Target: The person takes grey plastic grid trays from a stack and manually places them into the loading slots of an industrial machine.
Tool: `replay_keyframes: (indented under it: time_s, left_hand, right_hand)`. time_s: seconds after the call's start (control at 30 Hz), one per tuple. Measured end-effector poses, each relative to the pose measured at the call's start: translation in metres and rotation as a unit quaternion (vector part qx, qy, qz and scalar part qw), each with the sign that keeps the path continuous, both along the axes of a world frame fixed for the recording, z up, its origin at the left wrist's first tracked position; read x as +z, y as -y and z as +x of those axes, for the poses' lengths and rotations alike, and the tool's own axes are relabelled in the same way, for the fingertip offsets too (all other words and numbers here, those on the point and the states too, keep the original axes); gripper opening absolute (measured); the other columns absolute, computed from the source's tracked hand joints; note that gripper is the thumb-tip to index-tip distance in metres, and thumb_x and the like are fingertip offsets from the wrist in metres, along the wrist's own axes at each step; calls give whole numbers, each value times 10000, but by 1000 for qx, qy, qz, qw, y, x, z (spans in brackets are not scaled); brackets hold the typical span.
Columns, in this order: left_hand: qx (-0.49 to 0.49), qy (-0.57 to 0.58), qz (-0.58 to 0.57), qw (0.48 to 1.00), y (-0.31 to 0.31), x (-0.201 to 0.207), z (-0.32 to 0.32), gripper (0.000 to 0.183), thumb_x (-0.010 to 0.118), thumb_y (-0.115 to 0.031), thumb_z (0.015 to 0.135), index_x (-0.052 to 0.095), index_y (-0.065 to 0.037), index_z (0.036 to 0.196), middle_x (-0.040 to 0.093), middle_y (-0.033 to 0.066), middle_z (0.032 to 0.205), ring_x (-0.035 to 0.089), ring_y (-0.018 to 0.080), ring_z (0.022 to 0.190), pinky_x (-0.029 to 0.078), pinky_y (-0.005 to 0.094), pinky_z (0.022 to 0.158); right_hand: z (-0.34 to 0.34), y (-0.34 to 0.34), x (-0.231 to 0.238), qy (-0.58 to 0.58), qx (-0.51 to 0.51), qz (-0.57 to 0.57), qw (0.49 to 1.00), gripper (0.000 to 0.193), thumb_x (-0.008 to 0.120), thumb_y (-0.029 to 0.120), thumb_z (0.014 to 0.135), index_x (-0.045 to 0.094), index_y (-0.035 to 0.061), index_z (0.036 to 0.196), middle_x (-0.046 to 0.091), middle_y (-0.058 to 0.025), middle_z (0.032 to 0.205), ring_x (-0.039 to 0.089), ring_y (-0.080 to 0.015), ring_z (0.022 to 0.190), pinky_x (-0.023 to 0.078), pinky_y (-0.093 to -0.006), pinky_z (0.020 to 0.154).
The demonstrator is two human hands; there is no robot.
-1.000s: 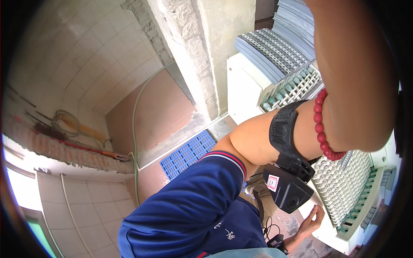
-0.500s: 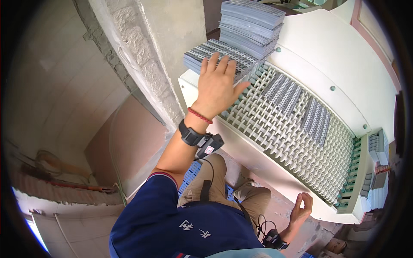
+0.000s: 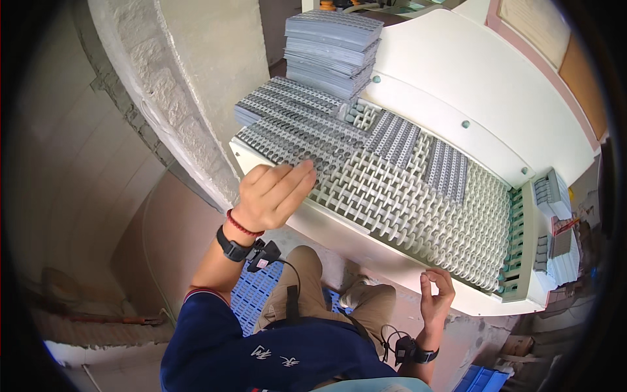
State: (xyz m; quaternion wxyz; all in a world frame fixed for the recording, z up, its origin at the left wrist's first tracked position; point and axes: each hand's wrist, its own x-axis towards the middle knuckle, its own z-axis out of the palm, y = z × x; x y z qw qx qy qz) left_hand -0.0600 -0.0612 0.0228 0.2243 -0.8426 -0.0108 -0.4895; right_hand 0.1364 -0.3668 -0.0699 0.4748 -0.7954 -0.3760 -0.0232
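A thin grey circuit board panel [image 3: 294, 144], patterned in rows, lies over the left end of the white roller conveyor [image 3: 392, 202]. My left hand [image 3: 271, 196] is at its near edge, fingers pressed together on the panel and the thumb out of sight. Behind it sits a low stack of like panels [image 3: 261, 98]. Two narrower panels, one left [image 3: 393, 138] and one right [image 3: 447, 171], rest farther along the rollers. By the conveyor's front side my right hand [image 3: 437, 295] is raised, thumb and fingers curled together around nothing visible.
A tall stack of panels [image 3: 330, 55] stands at the back left against the white machine cover [image 3: 424, 72]. More stacked pieces [image 3: 555, 255] sit at the conveyor's right end. A rough wall column [image 3: 157, 85] rises at left. Blue plastic crates [image 3: 480, 379] are low down.
My left hand has come down and nearer from the low stack, and a panel now covers the rollers' left end. My right hand stays curled by the front side. The view has shifted.
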Motion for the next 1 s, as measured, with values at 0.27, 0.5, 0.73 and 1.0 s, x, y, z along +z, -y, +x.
replay_keyframes:
  time_s: [0.27,0.5,0.73,1.0]
  left_hand:
    - [-315,-106,45,942,60,-12,-4,180,603,-10,685,622,-44,860,618,82,1008,450,117,626,374,210,518]
    - [-379,-159,-6,912,66,-38,29,207,608,-38,733,612,-1,937,585,119,1057,548,179,781,505,256,637]
    - [-234,-189,-207,931,31,-112,75,273,678,-202,737,605,-66,962,564,71,1105,554,207,949,495,302,741]
    - [-169,-132,-287,934,23,-133,94,330,675,-257,745,587,-29,966,570,101,1073,509,257,1035,438,363,869]
  right_hand:
    - [-2,-36,13,-615,263,238,704,419,516,315,898,551,-86,1015,629,-156,860,610,-191,588,499,-257,447]
    - [3,-15,4,-634,137,191,737,208,581,104,857,567,-50,996,567,-19,631,498,-65,420,411,-175,356]
    - [129,22,22,-427,-46,187,883,120,615,122,840,573,11,861,516,14,594,498,-80,415,366,-182,331]
    - [289,58,5,-375,-158,53,912,219,604,183,841,571,3,962,550,-30,679,546,-104,517,413,-200,390]
